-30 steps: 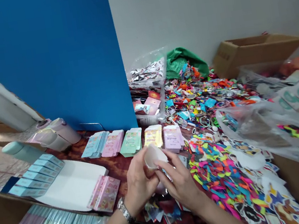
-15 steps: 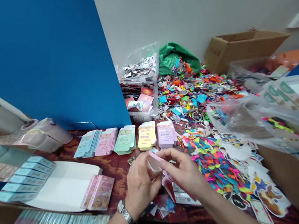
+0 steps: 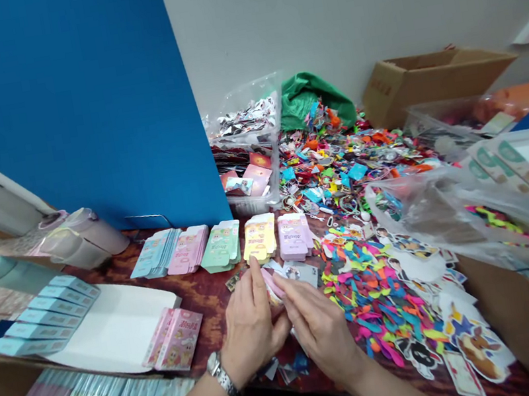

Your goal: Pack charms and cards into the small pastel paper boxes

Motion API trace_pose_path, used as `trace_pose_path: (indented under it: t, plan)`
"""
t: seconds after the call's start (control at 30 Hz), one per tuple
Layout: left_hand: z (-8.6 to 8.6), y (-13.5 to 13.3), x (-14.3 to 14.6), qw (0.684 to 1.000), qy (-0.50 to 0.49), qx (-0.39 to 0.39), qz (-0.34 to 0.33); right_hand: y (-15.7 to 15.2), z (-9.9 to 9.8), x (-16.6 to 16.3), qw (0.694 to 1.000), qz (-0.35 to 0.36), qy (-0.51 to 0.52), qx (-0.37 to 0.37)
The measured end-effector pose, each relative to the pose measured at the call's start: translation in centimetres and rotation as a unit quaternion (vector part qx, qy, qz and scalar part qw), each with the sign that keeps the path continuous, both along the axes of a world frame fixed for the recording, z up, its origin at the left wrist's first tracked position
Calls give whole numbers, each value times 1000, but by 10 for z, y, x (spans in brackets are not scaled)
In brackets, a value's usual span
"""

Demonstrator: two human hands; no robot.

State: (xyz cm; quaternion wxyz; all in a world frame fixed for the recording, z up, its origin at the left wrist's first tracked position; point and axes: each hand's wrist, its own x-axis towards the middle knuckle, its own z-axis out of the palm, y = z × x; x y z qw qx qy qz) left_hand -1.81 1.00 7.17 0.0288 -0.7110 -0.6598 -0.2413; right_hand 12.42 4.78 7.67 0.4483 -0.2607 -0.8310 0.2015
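Both my hands meet over the dark wooden table [image 3: 209,294], pinching a small folded pink paper carton [image 3: 272,286] that is mostly hidden by my fingers. My left hand [image 3: 257,326], with a metal wristwatch [image 3: 219,374], has its index finger raised beside the carton. My right hand [image 3: 318,330] presses on the carton's right side. Just beyond my fingers lie a small printed card [image 3: 304,273] and flat stacks of lilac cartons [image 3: 295,236] and yellow cartons [image 3: 259,239]. Multicoloured paper scraps [image 3: 374,301] lie to the right of my right hand.
Stacks of blue, pink and green flat cartons stand along the blue partition [image 3: 60,110]. A white tray [image 3: 119,331] holds blue and pink cartons. Further back are a plastic tub [image 3: 248,174], a cardboard box [image 3: 431,81] and a clear plastic bag [image 3: 422,213].
My hands have drawn closer and lowered, with the left index finger now raised. The carton now looks pink and more hidden. The view has shifted left since the oldest frame.
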Motion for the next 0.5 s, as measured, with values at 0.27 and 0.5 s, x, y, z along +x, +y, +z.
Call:
trace_pose_path:
  t: [0.27, 0.5]
  plan:
    - [5, -3, -1, 999, 33, -15, -17, -2, -6, 3, 999, -11, -30, -2]
    - [9, -5, -1, 998, 65, 2, -18, -4, -3, 6, 999, -15, -46, -12]
